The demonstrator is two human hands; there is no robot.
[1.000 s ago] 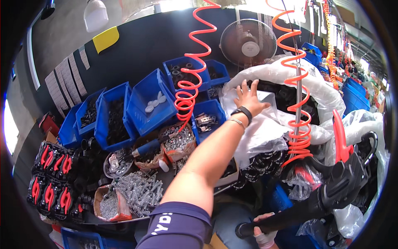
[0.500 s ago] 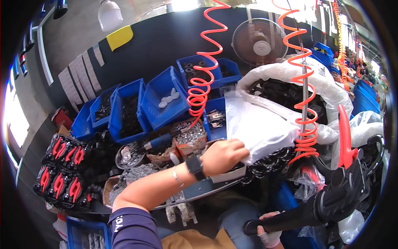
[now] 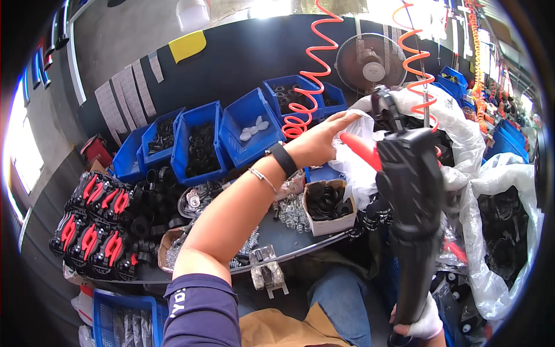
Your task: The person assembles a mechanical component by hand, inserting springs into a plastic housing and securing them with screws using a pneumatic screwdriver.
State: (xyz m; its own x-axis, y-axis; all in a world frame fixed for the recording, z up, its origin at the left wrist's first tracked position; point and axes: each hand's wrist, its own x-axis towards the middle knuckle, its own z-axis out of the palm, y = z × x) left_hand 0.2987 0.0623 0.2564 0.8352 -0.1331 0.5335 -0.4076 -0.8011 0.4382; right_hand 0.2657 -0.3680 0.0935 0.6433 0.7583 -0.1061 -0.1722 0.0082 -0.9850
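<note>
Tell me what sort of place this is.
Most likely a small assembly workshop. Blue bins of small parts line a crowded bench, coiled red air hoses hang overhead, and the right hand grips a black air tool while the left hand reaches toward a white bag.

Person's dress: left arm in a navy short sleeve with white lettering, black wristband and thin silver bracelet just below it; right hand white-gloved; blue trousers.

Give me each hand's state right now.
Left hand: open, touching the white plastic bag.
Right hand: closed on the black air tool.
</note>
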